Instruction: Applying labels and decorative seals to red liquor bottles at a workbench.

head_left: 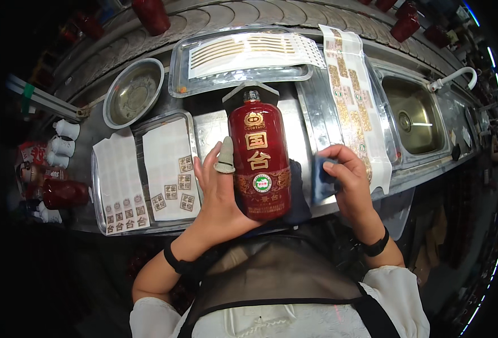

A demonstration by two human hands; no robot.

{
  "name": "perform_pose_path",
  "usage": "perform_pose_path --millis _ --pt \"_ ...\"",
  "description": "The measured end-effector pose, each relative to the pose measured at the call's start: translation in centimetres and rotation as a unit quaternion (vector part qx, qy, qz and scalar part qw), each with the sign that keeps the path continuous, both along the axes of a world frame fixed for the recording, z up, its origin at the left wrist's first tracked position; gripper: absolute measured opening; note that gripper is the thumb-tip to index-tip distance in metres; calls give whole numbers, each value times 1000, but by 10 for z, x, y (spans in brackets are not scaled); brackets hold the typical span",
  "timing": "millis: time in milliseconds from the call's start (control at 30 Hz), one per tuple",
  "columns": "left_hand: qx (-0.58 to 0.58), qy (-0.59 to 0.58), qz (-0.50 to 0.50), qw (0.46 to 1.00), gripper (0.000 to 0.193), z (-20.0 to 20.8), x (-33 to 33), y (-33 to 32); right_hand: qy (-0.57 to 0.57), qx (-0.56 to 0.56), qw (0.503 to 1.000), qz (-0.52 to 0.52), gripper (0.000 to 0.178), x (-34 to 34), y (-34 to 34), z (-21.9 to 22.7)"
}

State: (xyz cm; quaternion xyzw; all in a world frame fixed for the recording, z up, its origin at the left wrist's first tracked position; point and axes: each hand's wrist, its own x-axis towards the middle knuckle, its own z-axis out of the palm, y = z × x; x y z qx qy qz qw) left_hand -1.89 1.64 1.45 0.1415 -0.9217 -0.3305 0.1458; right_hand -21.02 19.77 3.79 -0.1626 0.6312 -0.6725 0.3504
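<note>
A glossy dark red bottle (260, 191) with gold lettering and a round green-and-white emblem lies tilted in front of me, its neck pointing away. Against its lower left side, my left hand (222, 194) cradles it, and a pale rubber finger cot (225, 156) covers one finger. To the right of the bottle, my right hand (347, 174) pinches a blue flat pad (322, 180), held apart from the glass; its exact kind is unclear. Behind the bottle's neck stands a grey angled rest (269, 94). Dark cloth (298, 194) shows under the bottle's right side.
Label sheets lie on metal trays: gold strips (243, 53) at the back, white sheets (167, 163) at left, a long gold-patterned sheet (350, 107) at right. A metal bowl (109, 107) is back left, a sink (392, 112) right. A conveyor (215, 21) runs behind.
</note>
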Motion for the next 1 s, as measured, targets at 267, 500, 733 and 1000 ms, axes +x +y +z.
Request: perform_pose_path --millis 267,500,733,1000 --pt "246 3 -23 969 127 -3 8 -12 -49 55 971 229 72 38 15 14" --pt "401 22 -39 915 142 -10 17 -22 34 91 974 205 67 40 14 2" --pt "488 14 -58 871 143 -11 20 -26 271 67 924 261 86 48 9 20" --pt "555 13 -33 831 143 -15 23 -24 290 58 913 280 88 55 11 7"
